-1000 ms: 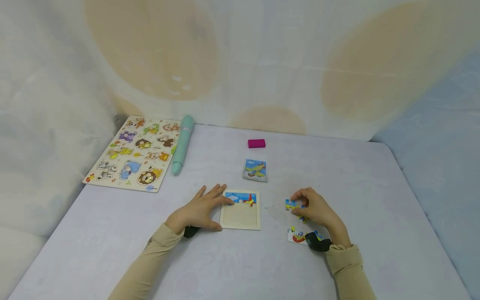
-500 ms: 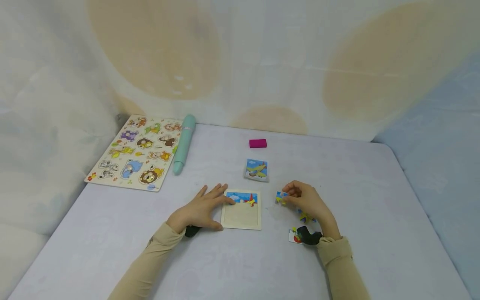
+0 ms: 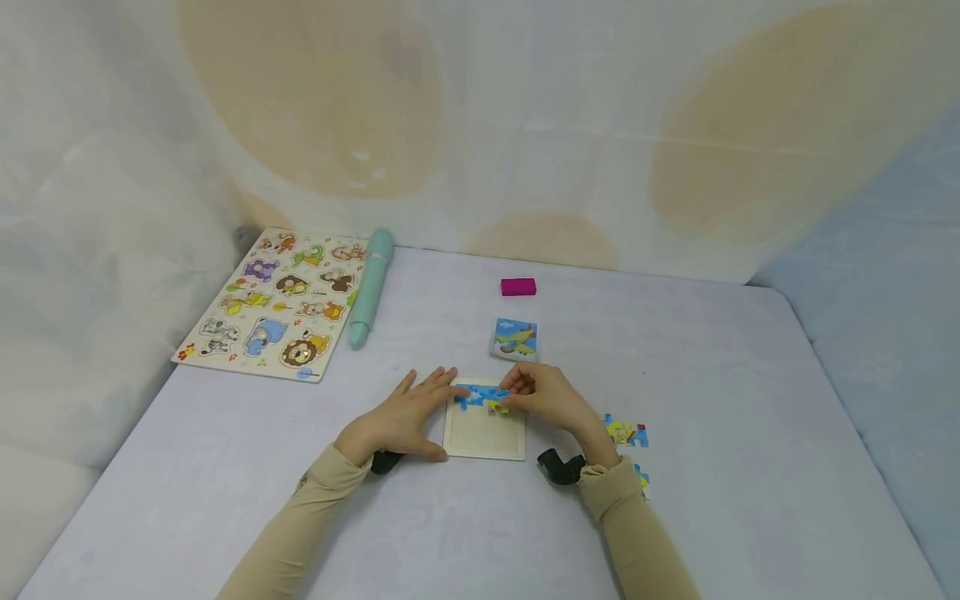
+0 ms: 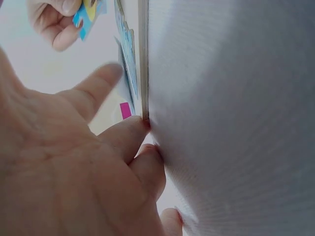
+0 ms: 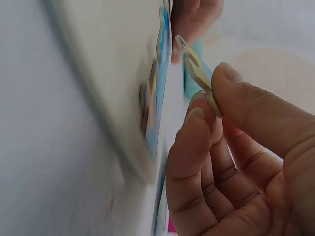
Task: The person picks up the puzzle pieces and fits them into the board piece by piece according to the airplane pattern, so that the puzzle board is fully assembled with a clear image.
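A small square wooden puzzle tray (image 3: 487,440) lies flat, with joined blue jigsaw pieces (image 3: 474,395) along its far side and bare wood nearer the person. My left hand (image 3: 401,423) rests at its left edge, fingers spread; in the left wrist view a fingertip touches the tray's rim. Above the tray's far right part, my right hand (image 3: 553,400) pinches a blue and yellow jigsaw piece (image 5: 199,73) between thumb and fingers. The right wrist view shows this piece tilted and held apart from the pieces in the tray. The right hand partly covers the tray's far right corner.
Loose jigsaw pieces (image 3: 626,433) lie right of the tray, some hidden behind the right forearm. Beyond it sit a small airplane picture card (image 3: 516,337) and a magenta block (image 3: 518,287). An animal puzzle board (image 3: 270,308) and a mint-green cylinder (image 3: 370,292) lie back left.
My right hand has picked up a jigsaw piece from the loose ones at the right and carried it left, over the tray. The left hand has stayed at the tray's left edge.
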The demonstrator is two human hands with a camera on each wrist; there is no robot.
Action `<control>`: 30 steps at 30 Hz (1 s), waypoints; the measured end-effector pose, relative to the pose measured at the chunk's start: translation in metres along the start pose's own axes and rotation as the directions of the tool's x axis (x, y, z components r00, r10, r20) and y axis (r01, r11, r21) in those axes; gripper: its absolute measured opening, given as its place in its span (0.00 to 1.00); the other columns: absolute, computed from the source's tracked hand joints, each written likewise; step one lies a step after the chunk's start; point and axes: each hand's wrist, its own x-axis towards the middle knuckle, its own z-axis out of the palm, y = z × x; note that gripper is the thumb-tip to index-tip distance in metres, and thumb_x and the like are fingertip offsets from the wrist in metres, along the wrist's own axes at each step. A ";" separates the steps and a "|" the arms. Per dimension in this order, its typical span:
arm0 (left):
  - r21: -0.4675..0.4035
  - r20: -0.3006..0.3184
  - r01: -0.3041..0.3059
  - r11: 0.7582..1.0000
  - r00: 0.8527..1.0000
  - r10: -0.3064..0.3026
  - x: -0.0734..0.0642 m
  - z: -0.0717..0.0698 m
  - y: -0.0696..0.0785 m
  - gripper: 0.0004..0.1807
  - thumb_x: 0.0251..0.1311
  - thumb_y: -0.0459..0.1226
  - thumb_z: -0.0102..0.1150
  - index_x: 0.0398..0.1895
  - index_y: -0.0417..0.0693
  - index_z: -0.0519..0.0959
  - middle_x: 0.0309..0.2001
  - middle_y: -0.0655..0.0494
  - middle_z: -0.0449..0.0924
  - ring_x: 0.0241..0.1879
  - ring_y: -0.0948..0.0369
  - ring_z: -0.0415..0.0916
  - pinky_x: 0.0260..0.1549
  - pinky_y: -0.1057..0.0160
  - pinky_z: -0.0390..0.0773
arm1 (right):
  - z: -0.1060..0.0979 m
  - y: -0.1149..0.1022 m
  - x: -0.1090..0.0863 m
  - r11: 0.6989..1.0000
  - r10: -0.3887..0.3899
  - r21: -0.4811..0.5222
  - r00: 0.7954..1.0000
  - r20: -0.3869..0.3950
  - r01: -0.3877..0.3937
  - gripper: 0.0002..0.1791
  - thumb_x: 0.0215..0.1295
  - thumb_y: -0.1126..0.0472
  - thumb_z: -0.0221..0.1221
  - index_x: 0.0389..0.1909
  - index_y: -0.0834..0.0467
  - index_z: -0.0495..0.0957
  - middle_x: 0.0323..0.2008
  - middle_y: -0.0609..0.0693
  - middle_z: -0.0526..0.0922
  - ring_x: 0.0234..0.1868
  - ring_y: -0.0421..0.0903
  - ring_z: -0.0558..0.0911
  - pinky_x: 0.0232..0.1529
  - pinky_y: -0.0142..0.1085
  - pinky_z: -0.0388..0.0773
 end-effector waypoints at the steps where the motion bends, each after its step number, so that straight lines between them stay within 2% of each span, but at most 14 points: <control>1: -0.001 0.000 0.000 1.000 1.000 0.000 0.000 0.000 0.000 0.50 0.43 0.47 0.76 0.72 0.52 0.61 0.78 0.46 0.46 0.78 0.47 0.41 0.72 0.36 0.37 | 0.004 -0.002 0.002 1.000 -0.010 0.001 1.000 0.009 0.010 0.08 0.58 0.65 0.66 0.36 0.61 0.79 0.31 0.51 0.80 0.31 0.42 0.76 0.31 0.28 0.75; 9: -0.007 -0.002 -0.005 1.000 1.000 0.005 0.000 0.000 0.000 0.55 0.43 0.47 0.76 0.74 0.44 0.56 0.78 0.45 0.47 0.77 0.47 0.41 0.72 0.36 0.38 | 0.029 -0.017 0.011 0.996 -0.060 -0.064 0.996 0.064 0.065 0.07 0.57 0.65 0.66 0.35 0.60 0.79 0.29 0.49 0.80 0.29 0.39 0.75 0.31 0.26 0.73; 16: -0.013 -0.003 -0.013 1.000 1.000 0.013 0.000 -0.001 0.000 0.54 0.43 0.47 0.75 0.74 0.45 0.57 0.77 0.45 0.47 0.77 0.46 0.41 0.72 0.35 0.38 | 0.040 -0.023 0.014 0.989 -0.025 -0.147 1.000 0.007 0.026 0.07 0.56 0.63 0.68 0.31 0.57 0.78 0.25 0.46 0.79 0.27 0.38 0.73 0.29 0.26 0.69; 23: -0.016 -0.002 -0.012 1.000 1.000 0.012 0.001 0.002 -0.001 0.55 0.43 0.47 0.75 0.74 0.46 0.56 0.78 0.46 0.47 0.78 0.47 0.41 0.72 0.36 0.37 | 0.046 -0.026 0.016 0.978 -0.008 -0.210 1.000 -0.008 0.006 0.05 0.57 0.61 0.68 0.28 0.55 0.80 0.23 0.45 0.79 0.26 0.38 0.74 0.30 0.29 0.69; 30: -0.010 -0.008 -0.015 1.000 1.000 0.015 0.000 0.001 -0.002 0.54 0.43 0.47 0.75 0.74 0.46 0.57 0.77 0.45 0.47 0.77 0.47 0.41 0.72 0.35 0.37 | 0.050 -0.023 0.018 0.967 -0.023 -0.253 0.996 -0.086 0.001 0.06 0.53 0.59 0.71 0.29 0.54 0.83 0.29 0.45 0.79 0.31 0.39 0.73 0.35 0.31 0.70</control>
